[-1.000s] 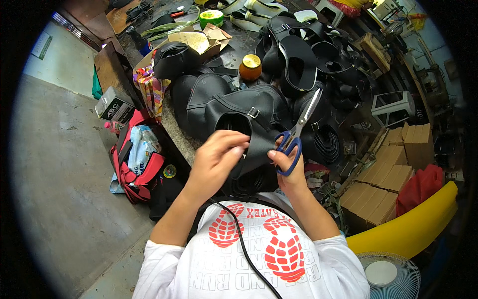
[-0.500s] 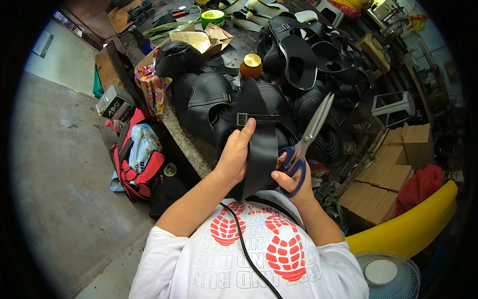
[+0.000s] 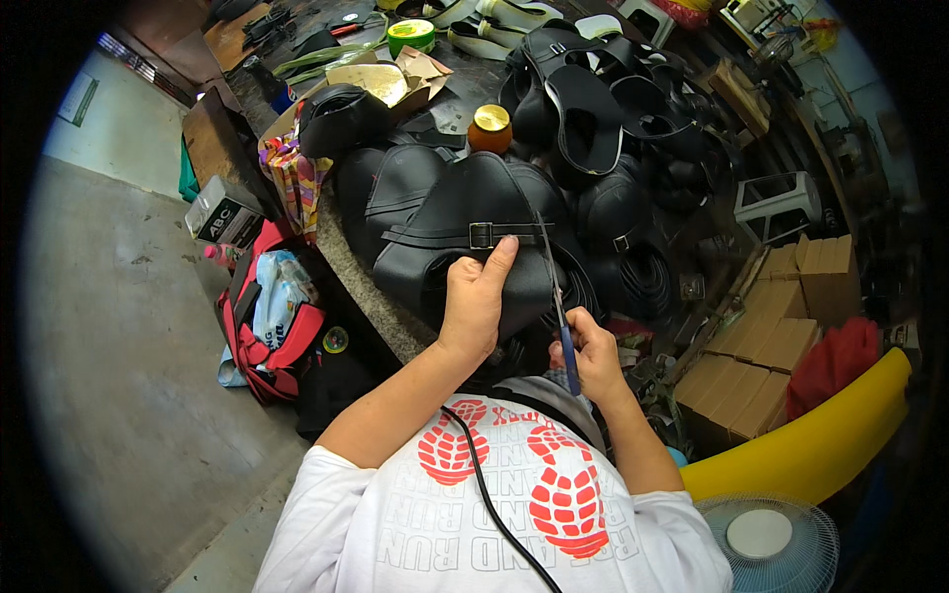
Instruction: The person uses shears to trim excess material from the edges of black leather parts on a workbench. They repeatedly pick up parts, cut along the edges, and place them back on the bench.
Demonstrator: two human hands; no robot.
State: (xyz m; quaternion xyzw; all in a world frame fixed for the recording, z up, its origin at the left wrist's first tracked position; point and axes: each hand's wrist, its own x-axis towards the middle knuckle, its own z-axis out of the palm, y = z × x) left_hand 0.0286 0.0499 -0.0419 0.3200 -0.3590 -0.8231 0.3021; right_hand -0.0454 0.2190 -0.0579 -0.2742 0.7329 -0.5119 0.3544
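My left hand (image 3: 474,301) is closed on a black leather shoe upper (image 3: 476,198), its thumb pressed just below a small square metal buckle (image 3: 481,235). A thin strap runs through the buckle across the piece, its end sticking out to the right. In my right hand (image 3: 599,358) is a pair of scissors (image 3: 569,361) with blue handles. The blades point away from me, edge-on, and cross the strap end right of the buckle. Whether they have cut into it I cannot tell. My left fingers are hidden behind the leather.
More black uppers (image 3: 588,119) are heaped on the table. A jar with a gold lid (image 3: 489,128) and a green round tin (image 3: 410,38) stand among them. Cardboard boxes (image 3: 761,346), a yellow curved object (image 3: 806,440) and a fan (image 3: 759,534) are at the right.
The scissors have swung from tilted right, apart from the leather, to upright against the strap end. My left hand has turned the upper so its strapped face is spread toward me.
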